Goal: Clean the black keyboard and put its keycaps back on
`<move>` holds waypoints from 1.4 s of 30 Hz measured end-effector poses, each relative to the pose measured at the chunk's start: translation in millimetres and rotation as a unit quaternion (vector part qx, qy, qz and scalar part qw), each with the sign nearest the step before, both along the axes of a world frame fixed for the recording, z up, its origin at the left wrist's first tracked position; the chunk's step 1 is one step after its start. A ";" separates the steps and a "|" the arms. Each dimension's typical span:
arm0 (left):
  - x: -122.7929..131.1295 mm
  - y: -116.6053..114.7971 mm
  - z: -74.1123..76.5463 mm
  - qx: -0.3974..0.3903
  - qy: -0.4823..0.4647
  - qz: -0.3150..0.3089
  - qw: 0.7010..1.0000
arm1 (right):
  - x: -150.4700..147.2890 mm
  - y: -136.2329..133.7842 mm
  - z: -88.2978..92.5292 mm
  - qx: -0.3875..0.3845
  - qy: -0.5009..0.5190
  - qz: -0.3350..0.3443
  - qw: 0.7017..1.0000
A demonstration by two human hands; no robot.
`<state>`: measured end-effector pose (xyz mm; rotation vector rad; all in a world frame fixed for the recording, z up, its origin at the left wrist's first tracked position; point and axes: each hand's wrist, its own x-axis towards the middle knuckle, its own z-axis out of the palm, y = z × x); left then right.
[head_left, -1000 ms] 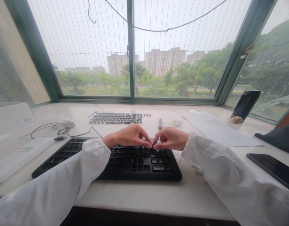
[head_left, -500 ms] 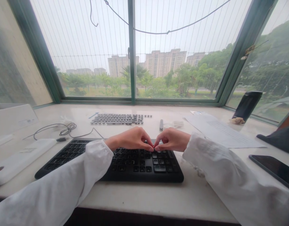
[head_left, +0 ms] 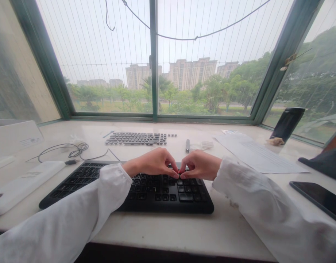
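A black keyboard point(head_left: 165, 204) lies on the white ledge, with many keycaps off its left and middle parts and several caps on the number pad. Over the top of the number pad, my left hand point(head_left: 157, 162) and my right hand point(head_left: 200, 165) meet at the fingertips. Thumb and forefinger of each are pinched together. Something small and reddish shows between the fingertips, too small to make out. Behind the keyboard, loose keycaps point(head_left: 136, 138) lie in rows.
A coiled cable point(head_left: 81, 147) and a white box point(head_left: 17, 137) are at the left, near a white flat device point(head_left: 28, 186). A small grey stick point(head_left: 187, 145), papers point(head_left: 255, 153), a phone point(head_left: 318, 197) and a dark upright object point(head_left: 287, 124) stand or lie rightward.
Both hands stay at the same spot over the number pad. The right thumb and forefinger have shifted very slightly.
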<state>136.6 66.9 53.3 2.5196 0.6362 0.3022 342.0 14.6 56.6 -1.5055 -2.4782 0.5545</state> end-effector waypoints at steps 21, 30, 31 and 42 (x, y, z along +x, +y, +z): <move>4.4 -2.2 -7.6 -0.062 0.005 0.080 0.995 | -5.8 3.6 0.8 -0.057 -0.009 -0.059 0.997; 4.2 -6.0 -0.4 -0.047 0.016 0.078 0.996 | 2.4 7.0 -2.1 -0.127 0.053 -0.050 0.989; 4.2 -5.7 -0.6 -0.045 0.016 0.078 0.996 | 2.7 7.3 -2.0 -0.130 0.058 -0.052 0.988; 5.5 -6.4 -5.7 -0.048 -0.007 0.073 0.996 | -0.2 7.5 -7.1 -0.107 0.072 -0.076 0.989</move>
